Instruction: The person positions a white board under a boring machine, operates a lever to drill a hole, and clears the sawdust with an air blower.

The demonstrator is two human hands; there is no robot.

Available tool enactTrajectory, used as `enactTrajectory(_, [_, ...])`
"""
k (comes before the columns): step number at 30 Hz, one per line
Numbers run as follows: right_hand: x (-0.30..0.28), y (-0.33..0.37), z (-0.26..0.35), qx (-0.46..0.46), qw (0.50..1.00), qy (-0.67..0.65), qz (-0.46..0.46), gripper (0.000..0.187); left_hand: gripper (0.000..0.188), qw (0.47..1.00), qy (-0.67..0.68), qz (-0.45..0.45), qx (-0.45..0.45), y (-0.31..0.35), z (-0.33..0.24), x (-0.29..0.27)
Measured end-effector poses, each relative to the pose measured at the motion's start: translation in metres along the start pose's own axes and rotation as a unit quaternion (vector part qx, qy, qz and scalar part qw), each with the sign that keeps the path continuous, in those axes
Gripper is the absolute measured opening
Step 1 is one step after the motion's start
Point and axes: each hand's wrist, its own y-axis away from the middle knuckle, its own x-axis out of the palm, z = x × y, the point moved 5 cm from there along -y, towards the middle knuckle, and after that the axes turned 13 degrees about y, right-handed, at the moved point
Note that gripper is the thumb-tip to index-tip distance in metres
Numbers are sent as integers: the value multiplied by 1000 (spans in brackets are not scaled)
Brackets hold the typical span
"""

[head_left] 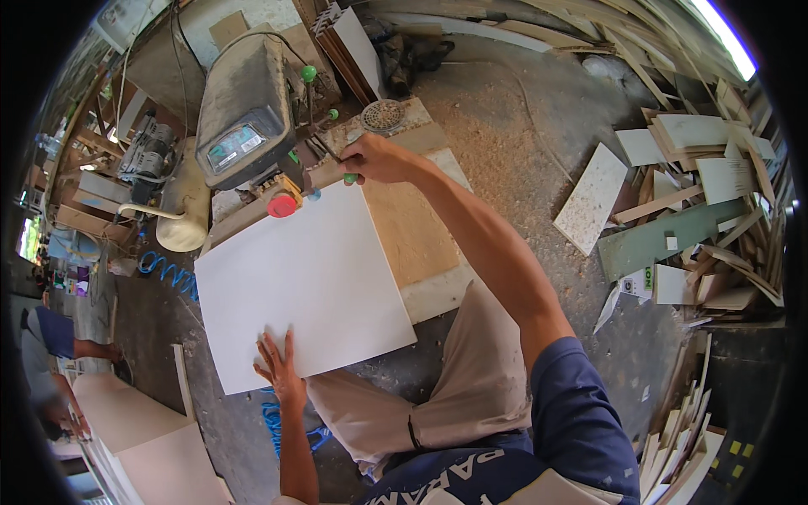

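Observation:
A large white board (307, 278) lies under the head of a dusty bench machine that looks like a drill press (252, 109). My left hand (282, 368) rests on the board's near edge, its fingers spread flat. At the machine's right side, my right hand (370, 160) is closed round a lever; a green ball knob (350, 178) sticks out below the fingers. Two more green knobs, one of them a ball knob (309, 73), stand farther back. On the machine's front is a red push button (282, 205). The tool's tip is hidden from view.
Beneath the white board, a wooden worktable (412, 231) extends right. A round dish of small bits (383, 116) sits at its back. Offcuts (707, 210) pile up at right. A blue coiled hose (168, 271) hangs at left, near another person (59, 337).

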Motion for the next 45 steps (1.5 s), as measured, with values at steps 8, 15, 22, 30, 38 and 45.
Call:
enactTrajectory(8, [5, -1, -11, -2, 998, -49, -30, 22, 127, 999, 23, 24, 9, -2, -12, -9])
enactTrajectory(15, [5, -7, -21, 21, 1000, 5, -15, 23, 110, 987, 101, 121, 34, -19, -37, -31])
enactTrajectory(22, [-13, -14, -65, 25, 983, 70, -166, 22, 77, 972, 233, 4, -9, -135, -70, 11])
enactTrajectory(30, [-71, -23, -43, 147, 942, -178, -242, 47, 90, 984, 101, 18, -146, -161, -107, 19])
enactTrajectory(38, [-88, -93, 24, 21, 924, -288, -252, 67, 90, 983, 99, 20, -156, -160, -113, 14])
enactTrajectory(45, [-62, -93, 63, 73, 899, -298, -313, 30, 91, 979, 110, 27, -171, -160, -111, 13])
